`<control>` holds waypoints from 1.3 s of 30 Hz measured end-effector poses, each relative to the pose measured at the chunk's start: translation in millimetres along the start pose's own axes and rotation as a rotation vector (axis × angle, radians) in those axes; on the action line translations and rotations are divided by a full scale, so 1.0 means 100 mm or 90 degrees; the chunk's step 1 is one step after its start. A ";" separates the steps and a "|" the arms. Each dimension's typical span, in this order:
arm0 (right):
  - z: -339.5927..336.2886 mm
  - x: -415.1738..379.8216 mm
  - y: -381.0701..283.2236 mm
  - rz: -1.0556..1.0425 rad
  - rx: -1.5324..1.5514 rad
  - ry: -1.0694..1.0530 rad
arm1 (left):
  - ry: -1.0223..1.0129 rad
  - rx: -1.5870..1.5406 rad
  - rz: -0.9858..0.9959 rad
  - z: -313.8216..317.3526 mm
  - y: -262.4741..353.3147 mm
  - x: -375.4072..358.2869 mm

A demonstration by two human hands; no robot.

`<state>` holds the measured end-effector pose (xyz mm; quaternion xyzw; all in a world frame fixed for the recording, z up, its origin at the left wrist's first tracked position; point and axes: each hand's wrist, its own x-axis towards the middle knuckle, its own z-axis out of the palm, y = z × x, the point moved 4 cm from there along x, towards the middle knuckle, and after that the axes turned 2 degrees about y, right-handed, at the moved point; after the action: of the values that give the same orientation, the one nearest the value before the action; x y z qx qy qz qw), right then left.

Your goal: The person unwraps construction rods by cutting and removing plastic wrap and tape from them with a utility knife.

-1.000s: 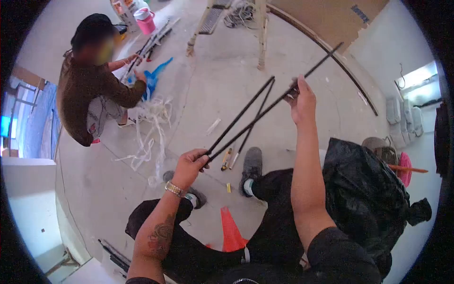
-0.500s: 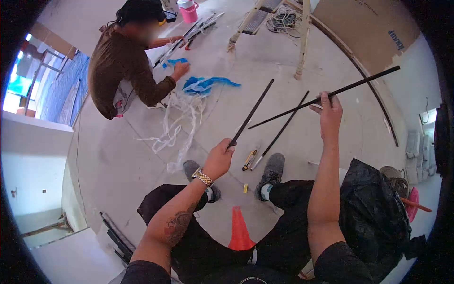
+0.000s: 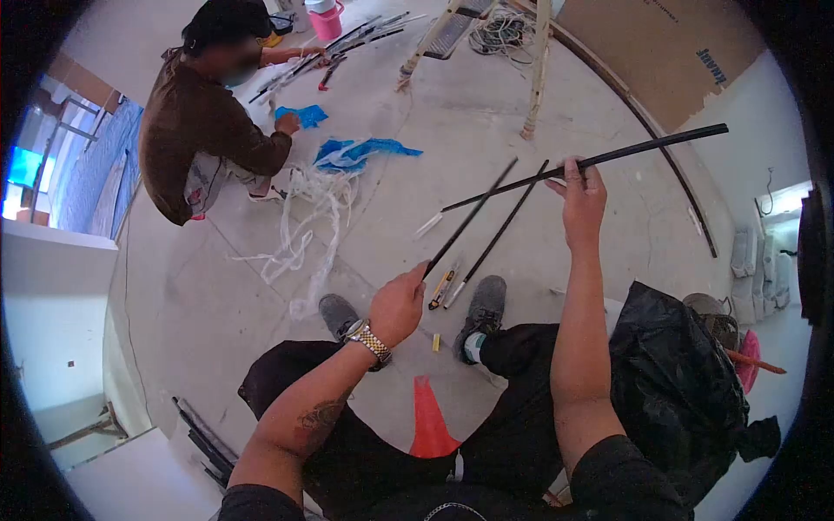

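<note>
My left hand (image 3: 398, 306), with a metal watch at the wrist, is closed round the near end of a thin black strip (image 3: 472, 215) that slants up and away to the right. A longer black strip (image 3: 651, 148) is gripped in the raised fingers of my right hand (image 3: 580, 195). Its thin left end crosses over the first strip in this view. On the floor below lies another black strip (image 3: 499, 239) with a pale near end. Beside that end is a yellow-and-black utility knife (image 3: 441, 288). A small yellow piece (image 3: 436, 342) lies between my shoes.
A co-worker (image 3: 204, 113) squats at the far left near blue plastic film (image 3: 365, 154), tangled clear wrap (image 3: 308, 234) and several strips. Ladder legs (image 3: 536, 78) and coiled cable (image 3: 501, 35) are ahead. A black bag (image 3: 665, 382) sits at my right; an orange-red tapered shape (image 3: 430, 421) lies between my legs.
The right-hand strip's thin end has shifted left and now crosses the left-hand strip. The co-worker's near hand has drawn back with the blue film. The whole view has shifted slightly.
</note>
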<state>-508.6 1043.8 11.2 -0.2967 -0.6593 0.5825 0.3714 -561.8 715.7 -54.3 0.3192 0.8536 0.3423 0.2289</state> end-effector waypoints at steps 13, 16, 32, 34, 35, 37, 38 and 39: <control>-0.05 -0.11 0.10 -0.033 -0.156 0.034 | 0.057 -0.041 0.059 -0.02 0.13 -0.10; 0.02 0.05 0.17 0.025 -0.052 0.050 | 0.052 -0.124 0.013 -0.16 0.12 0.18; -1.57 0.37 -2.29 0.215 -0.386 0.178 | 0.040 0.062 -0.210 -2.58 0.88 -0.41; -1.72 0.18 -2.50 0.239 -0.267 0.292 | 0.069 -0.005 -0.165 -3.27 1.23 -0.42; -1.76 0.01 -2.61 0.247 -0.266 0.291 | 0.065 0.000 -0.171 -3.50 1.29 -0.53; -1.77 -0.23 -2.63 0.321 -0.138 0.334 | 0.127 -0.022 -0.102 -3.96 1.39 -0.30; -1.72 -0.36 -2.62 0.320 -0.147 0.384 | 0.114 -0.017 -0.127 -4.10 1.40 -0.19; -1.66 -0.48 -2.62 0.319 -0.155 0.434 | 0.120 -0.015 -0.115 -4.20 1.38 -0.01</control>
<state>-332.7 1056.6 270.5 -0.6644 -0.4703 0.4414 0.3775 -762.8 608.6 324.4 0.2052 0.8924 0.3587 0.1814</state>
